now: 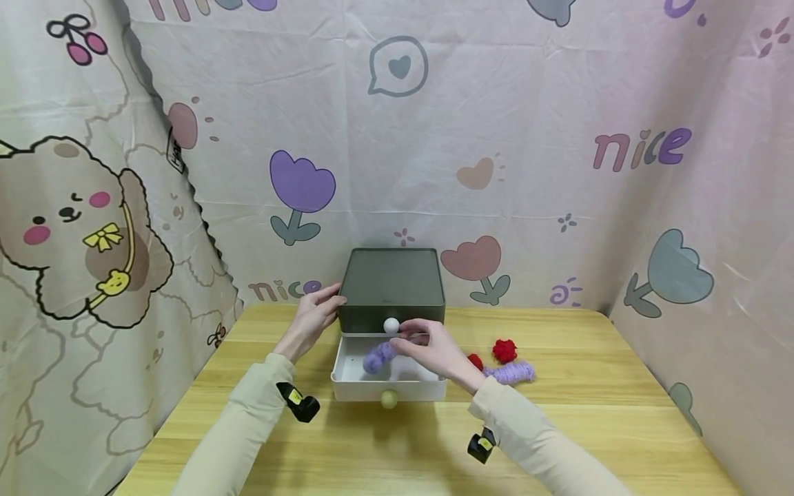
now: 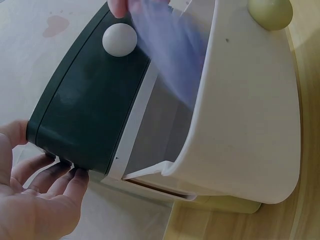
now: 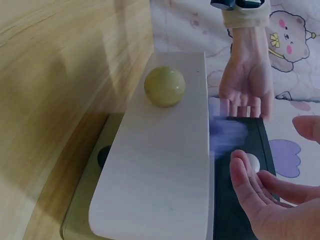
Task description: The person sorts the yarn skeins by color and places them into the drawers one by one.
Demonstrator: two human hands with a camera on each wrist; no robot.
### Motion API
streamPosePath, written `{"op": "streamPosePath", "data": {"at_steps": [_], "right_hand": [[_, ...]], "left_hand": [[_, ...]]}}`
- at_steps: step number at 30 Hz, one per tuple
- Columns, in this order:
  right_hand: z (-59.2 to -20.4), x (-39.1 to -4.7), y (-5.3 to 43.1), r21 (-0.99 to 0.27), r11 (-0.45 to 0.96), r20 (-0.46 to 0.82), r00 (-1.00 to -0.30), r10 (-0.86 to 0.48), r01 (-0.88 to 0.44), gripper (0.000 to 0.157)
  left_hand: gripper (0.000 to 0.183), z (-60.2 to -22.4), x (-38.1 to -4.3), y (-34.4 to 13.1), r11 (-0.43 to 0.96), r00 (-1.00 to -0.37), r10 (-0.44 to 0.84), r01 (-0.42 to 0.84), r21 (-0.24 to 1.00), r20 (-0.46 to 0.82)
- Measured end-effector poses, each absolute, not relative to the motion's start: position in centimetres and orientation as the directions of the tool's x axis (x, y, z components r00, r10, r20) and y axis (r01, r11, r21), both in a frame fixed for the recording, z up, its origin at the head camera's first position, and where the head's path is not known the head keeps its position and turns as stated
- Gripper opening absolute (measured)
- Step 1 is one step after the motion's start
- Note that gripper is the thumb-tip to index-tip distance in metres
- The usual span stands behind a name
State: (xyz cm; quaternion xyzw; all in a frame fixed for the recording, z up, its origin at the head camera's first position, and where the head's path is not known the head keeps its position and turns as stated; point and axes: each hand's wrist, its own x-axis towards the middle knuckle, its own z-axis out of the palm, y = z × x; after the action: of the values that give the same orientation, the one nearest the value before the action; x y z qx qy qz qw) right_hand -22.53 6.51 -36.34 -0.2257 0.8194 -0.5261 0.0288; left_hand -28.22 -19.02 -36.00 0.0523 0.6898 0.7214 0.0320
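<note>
A small drawer cabinet (image 1: 392, 277) has a dark top drawer with a white knob (image 1: 391, 325) and a white drawer (image 1: 347, 390) pulled out beneath it. My left hand (image 1: 315, 318) rests against the cabinet's left side, thumb at the upper corner, fingers extended along the side. Over the open drawer is my right hand (image 1: 428, 344), thumb and fingers spread apart in the right wrist view. A fuzzy purple yarn bundle (image 1: 377, 358) is just below its fingertips, motion-blurred in both wrist views (image 2: 172, 55).
On the table (image 1: 558, 413), right of the cabinet, lie another purple yarn bundle (image 1: 513, 373) and two red fuzzy balls (image 1: 504, 350), one partly hidden by my right wrist. The white drawer has a yellow-green knob (image 1: 389, 399). A printed cloth (image 1: 397, 138) hangs behind.
</note>
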Motion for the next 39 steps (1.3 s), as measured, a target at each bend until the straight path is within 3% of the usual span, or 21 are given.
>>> {"op": "streamPosePath", "data": {"at_steps": [12,23,33,39], "right_hand": [[-35.3,-21.8,7.8,-0.902,0.323,0.150,-0.909,-0.390,-0.288,0.039],[-37.5,-23.4,10.1,-0.906,0.266,0.237,-0.914,-0.328,-0.331,0.038],[-36.6,-21.9,12.7,-0.925,0.229,0.219,-0.917,-0.334,-0.305,0.039],[-38.3,-22.5,14.6,-0.916,0.183,0.292,-0.906,-0.306,-0.357,0.036]], "left_hand": [[0.056,-35.9,-28.2,-19.0,-0.014,-0.993,0.117,0.032,0.999,0.033],[0.056,-35.9,-28.1,-18.9,-0.019,-0.993,0.114,0.028,0.999,0.030],[0.056,-36.0,-28.1,-18.9,-0.023,-0.992,0.117,0.033,0.999,0.035],[0.056,-36.0,-28.1,-18.9,-0.025,-0.992,0.118,0.032,0.999,0.035]]}}
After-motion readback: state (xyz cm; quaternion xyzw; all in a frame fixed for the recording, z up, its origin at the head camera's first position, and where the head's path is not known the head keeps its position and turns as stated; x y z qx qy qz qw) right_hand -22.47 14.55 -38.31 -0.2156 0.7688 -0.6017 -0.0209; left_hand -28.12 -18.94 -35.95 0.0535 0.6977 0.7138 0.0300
